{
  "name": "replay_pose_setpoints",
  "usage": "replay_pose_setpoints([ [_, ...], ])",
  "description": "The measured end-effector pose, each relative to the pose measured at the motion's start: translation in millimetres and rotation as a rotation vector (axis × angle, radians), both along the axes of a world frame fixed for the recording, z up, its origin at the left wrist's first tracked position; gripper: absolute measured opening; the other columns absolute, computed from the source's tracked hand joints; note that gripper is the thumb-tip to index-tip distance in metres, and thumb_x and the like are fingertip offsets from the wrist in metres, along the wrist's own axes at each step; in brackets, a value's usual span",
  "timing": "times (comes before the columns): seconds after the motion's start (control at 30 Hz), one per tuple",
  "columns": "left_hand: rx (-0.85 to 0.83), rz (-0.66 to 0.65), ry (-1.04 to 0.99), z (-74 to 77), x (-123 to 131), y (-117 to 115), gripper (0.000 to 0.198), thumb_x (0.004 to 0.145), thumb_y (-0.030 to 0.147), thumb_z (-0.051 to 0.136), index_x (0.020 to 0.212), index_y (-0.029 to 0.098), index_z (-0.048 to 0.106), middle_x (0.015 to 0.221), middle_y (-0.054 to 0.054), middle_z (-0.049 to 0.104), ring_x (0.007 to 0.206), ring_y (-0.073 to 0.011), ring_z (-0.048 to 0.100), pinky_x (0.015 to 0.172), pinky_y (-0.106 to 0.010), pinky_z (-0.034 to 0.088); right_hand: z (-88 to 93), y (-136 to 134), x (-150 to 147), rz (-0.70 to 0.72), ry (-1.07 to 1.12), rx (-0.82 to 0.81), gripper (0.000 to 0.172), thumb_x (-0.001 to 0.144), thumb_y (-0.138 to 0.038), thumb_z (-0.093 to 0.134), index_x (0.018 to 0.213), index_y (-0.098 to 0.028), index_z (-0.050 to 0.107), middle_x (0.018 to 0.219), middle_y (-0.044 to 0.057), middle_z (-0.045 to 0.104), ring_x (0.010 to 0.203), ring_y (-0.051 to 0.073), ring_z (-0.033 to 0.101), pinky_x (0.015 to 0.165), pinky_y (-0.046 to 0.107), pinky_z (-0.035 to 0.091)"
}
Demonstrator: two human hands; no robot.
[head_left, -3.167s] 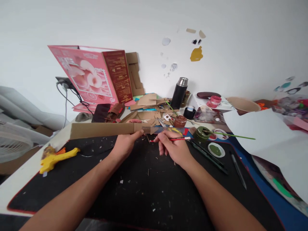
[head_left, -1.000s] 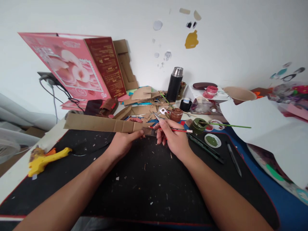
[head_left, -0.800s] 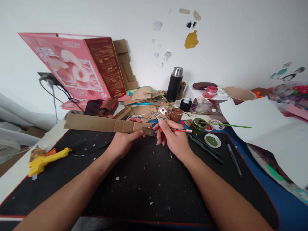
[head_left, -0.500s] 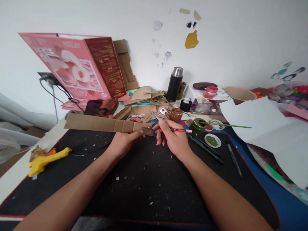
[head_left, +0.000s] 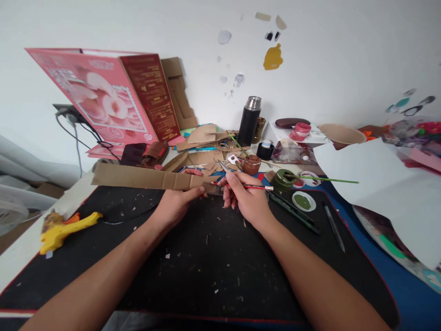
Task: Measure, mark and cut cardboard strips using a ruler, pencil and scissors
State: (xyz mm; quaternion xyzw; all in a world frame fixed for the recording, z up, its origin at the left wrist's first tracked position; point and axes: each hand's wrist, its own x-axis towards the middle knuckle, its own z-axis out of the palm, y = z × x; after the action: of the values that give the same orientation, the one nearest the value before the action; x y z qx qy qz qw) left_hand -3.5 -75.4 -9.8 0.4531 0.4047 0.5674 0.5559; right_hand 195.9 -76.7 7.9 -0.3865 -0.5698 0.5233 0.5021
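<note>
A long strip of brown cardboard (head_left: 148, 177) with creases across it is held up at its right end by my left hand (head_left: 179, 197), thumb on the near face, fingers behind. A dark, see-through piece (head_left: 214, 187) lies against that end. In my right hand (head_left: 243, 193) is a red and black pencil (head_left: 253, 186), its tip pointing left at the strip's end. A pointed silver blade (head_left: 223, 166) sticks out past the thumb of the same hand; the rest of that tool is hidden.
A black mat (head_left: 193, 276) with small scraps covers the table. A yellow glue gun (head_left: 65, 230) lies left. Cardboard scraps (head_left: 203, 135), a black thermos (head_left: 249, 122) and a brown paint jar (head_left: 251, 164) stand behind my hands. Right are a green paint jar (head_left: 282, 180) and pens (head_left: 334, 227).
The view has shifted very slightly. Both hands, the cardboard strip and the pencil keep practically the same pose.
</note>
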Motion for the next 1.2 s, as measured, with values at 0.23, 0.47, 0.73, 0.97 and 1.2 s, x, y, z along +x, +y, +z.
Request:
replay_pose_setpoints([
  [0.23,0.017,0.061,0.029,1.5,-3,5,0.048,0.067,0.029,0.094,0.104,0.021,0.066,0.08,0.002,0.071,0.067,-0.0174,0.066,0.069,-0.031,0.053,2.9,-1,2,-0.056,0.015,0.05,0.055,0.101,-0.072,0.062,0.082,-0.021,0.071,0.055,-0.003,0.061,0.044,0.012,0.061,0.041,0.023,0.041],
  [0.47,0.089,0.207,-0.01,3.1,-14,12,0.048,0.066,0.029,0.093,0.106,0.021,0.066,0.083,0.003,0.068,0.071,-0.0159,0.065,0.071,-0.029,0.053,-3.9,-6,1,0.104,-0.148,0.173,0.053,0.107,-0.064,0.057,0.079,-0.022,0.071,0.049,-0.004,0.059,0.044,0.014,0.059,0.051,0.027,0.046],
  [0.73,0.091,0.237,-0.118,7.1,-15,13,0.051,0.063,0.028,0.095,0.105,0.022,0.066,0.083,0.003,0.068,0.069,-0.0156,0.064,0.068,-0.029,0.052,-14.1,-5,-2,0.238,-0.603,0.505,0.02,0.108,-0.038,0.066,0.104,-0.025,0.08,0.103,0.006,0.084,0.094,0.023,0.08,0.085,0.033,0.057],
  [0.97,0.079,0.206,-0.19,10.2,-13,12,0.052,0.061,0.027,0.095,0.105,0.02,0.067,0.075,0.005,0.068,0.064,-0.0134,0.063,0.065,-0.026,0.051,-28.3,4,-3,0.193,-0.683,0.484,0.037,0.106,-0.019,0.059,0.138,-0.026,0.075,0.132,0.013,0.08,0.119,0.03,0.078,0.104,0.045,0.06],
  [1.2,0.059,0.208,-0.309,8.7,-15,16,0.058,0.058,0.022,0.098,0.107,0.018,0.068,0.075,0.004,0.07,0.062,-0.0117,0.064,0.063,-0.023,0.052,-37.0,6,-6,0.126,-0.516,0.273,0.025,0.107,-0.026,0.056,0.115,-0.024,0.08,0.119,0.01,0.083,0.064,0.017,0.074,0.07,0.035,0.064],
])
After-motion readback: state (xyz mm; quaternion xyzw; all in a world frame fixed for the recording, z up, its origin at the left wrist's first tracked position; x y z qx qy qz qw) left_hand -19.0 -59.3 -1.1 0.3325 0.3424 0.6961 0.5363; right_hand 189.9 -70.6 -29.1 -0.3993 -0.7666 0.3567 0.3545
